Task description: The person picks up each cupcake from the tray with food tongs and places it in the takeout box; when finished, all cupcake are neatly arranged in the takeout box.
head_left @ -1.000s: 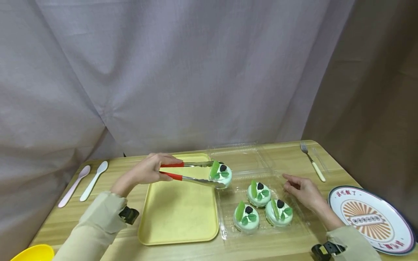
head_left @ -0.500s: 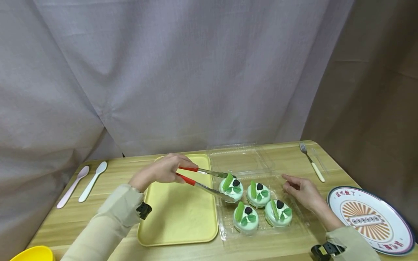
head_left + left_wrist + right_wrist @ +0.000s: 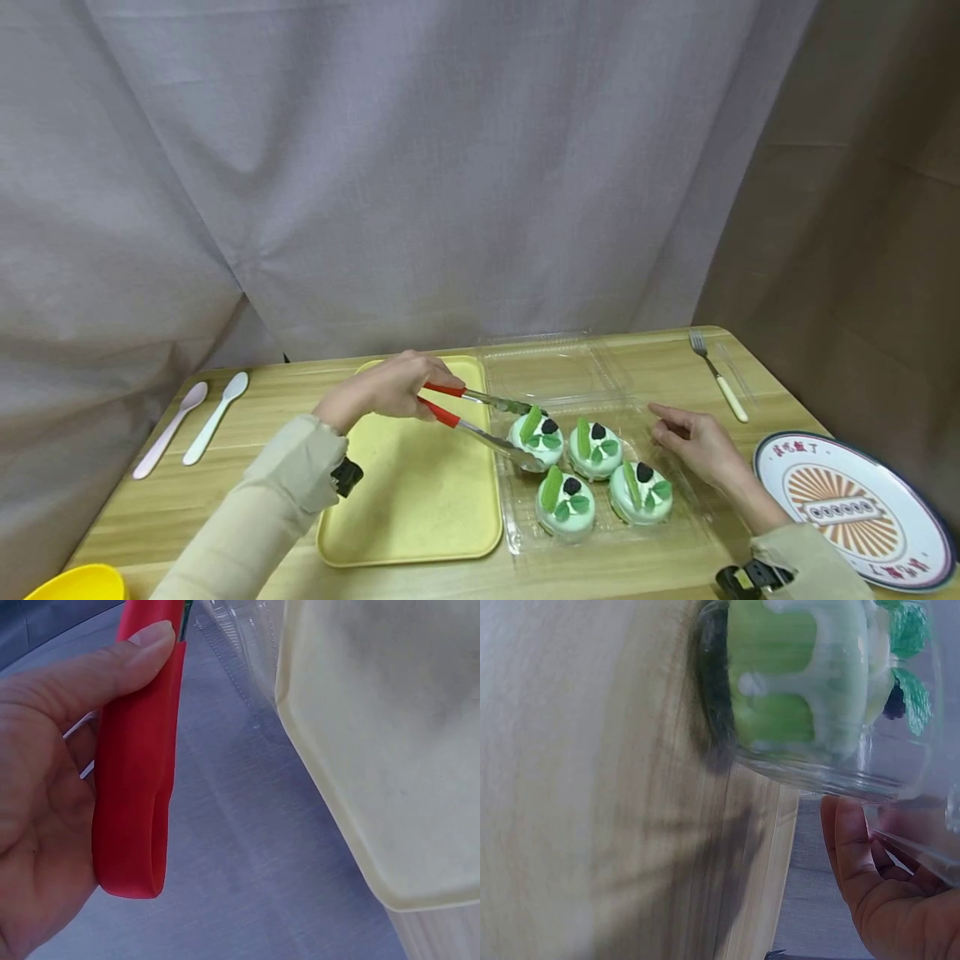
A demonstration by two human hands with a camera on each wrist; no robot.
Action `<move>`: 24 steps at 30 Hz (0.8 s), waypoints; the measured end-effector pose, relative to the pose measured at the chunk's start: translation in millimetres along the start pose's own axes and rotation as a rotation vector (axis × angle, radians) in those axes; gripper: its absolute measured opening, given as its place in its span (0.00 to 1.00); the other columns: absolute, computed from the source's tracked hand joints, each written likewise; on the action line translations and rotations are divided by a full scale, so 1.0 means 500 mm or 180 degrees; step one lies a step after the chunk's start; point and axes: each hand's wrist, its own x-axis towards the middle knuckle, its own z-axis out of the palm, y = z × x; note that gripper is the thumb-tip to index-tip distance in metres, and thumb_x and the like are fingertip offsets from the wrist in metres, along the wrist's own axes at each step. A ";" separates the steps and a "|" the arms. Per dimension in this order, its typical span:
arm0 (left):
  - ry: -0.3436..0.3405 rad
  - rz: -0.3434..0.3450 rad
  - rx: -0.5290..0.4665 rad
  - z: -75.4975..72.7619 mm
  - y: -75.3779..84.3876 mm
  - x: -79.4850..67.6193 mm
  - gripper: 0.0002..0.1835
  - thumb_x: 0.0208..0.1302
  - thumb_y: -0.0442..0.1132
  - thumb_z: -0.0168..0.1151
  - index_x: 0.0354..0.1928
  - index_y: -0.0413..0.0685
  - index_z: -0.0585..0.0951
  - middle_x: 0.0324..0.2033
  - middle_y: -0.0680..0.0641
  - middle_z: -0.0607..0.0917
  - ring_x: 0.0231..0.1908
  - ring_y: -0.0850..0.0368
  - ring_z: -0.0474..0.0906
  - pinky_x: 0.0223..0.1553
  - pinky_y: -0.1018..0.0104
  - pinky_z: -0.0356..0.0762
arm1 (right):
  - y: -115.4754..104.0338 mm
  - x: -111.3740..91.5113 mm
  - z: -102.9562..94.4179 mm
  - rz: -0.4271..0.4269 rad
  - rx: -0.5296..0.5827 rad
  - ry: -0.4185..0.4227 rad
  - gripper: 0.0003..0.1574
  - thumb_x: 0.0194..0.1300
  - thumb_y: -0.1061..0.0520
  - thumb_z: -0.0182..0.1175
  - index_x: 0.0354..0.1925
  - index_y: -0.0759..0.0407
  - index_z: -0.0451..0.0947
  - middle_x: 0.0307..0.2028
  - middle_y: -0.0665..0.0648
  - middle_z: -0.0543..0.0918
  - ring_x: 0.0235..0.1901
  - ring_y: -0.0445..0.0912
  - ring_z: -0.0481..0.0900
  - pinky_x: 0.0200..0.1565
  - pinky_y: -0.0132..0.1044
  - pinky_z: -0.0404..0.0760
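My left hand holds a pair of tongs by the red handles, thumb along one of them. The metal ends of the tongs lie either side of the back-left cake, a small pale-green one topped with a green slice, a dark berry and leaves. That cake sits with similar cakes in an open clear plastic box. At the box's right edge, my right hand pinches the clear rim; in the right wrist view its fingers show partly behind the plastic.
A yellow tray lies left of the box. Pink and white spoons lie at far left, near a yellow bowl. To the right are a fork and a patterned plate. A grey curtain hangs behind.
My left hand has moved right and lowered the tongs, bringing the cake from above the tray's edge into the back-left of the box. The right hand stays in place.
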 end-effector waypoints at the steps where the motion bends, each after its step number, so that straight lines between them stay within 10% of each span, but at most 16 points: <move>1: -0.0014 0.0010 0.0033 -0.002 0.001 0.001 0.27 0.49 0.38 0.75 0.55 0.45 0.83 0.50 0.46 0.87 0.52 0.51 0.82 0.55 0.55 0.77 | 0.000 0.000 0.000 0.0003 -0.0001 -0.0003 0.28 0.68 0.66 0.56 0.62 0.80 0.66 0.40 0.70 0.85 0.29 0.25 0.75 0.30 0.26 0.78; 24: -0.0352 -0.0150 0.0233 -0.023 0.015 0.019 0.26 0.49 0.33 0.73 0.55 0.48 0.83 0.50 0.48 0.87 0.51 0.52 0.82 0.56 0.57 0.76 | -0.002 0.001 -0.001 0.0001 -0.0101 -0.0020 0.28 0.68 0.66 0.55 0.62 0.79 0.66 0.40 0.70 0.85 0.29 0.27 0.77 0.31 0.26 0.79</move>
